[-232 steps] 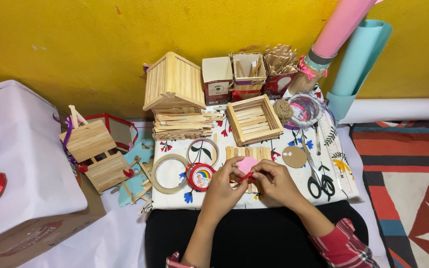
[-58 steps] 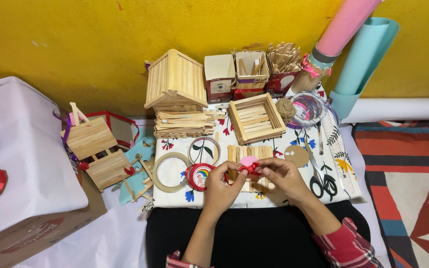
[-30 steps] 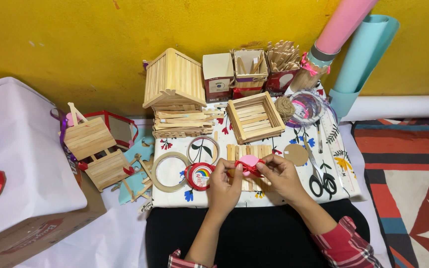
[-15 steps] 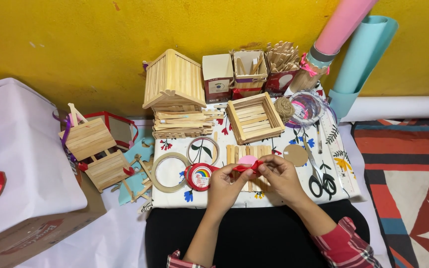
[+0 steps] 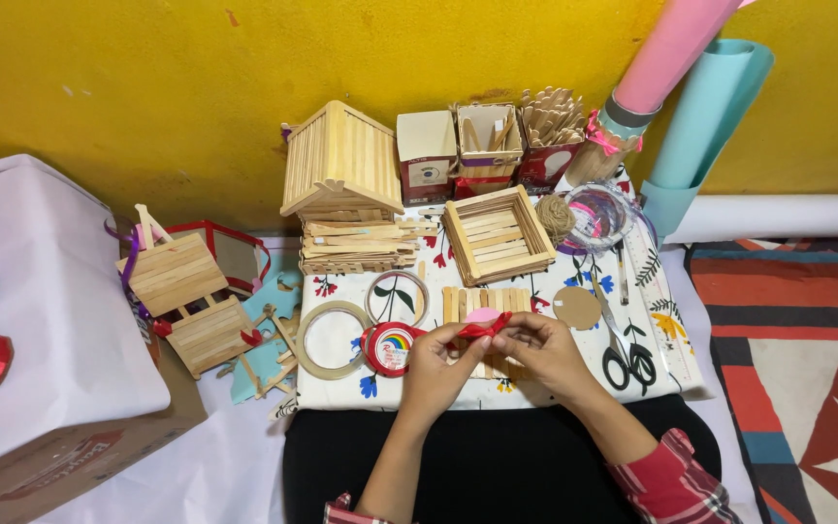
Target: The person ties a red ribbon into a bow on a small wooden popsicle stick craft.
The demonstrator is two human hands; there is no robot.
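Both hands have shifted slightly from the pink piece to a red ribbon: left hand and right hand pinch its ends above a flat stick panel. Beyond, an open stick tray sits empty; far boxes hold loose sticks

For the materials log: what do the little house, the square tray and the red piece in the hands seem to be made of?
The little house and the square tray look like bare, unpainted wooden craft sticks: pale tan slats laid side by side, matt. The red piece, pinched between the left hand and the right hand, looks like thin satin ribbon, slightly shiny and folded; possibly paper.
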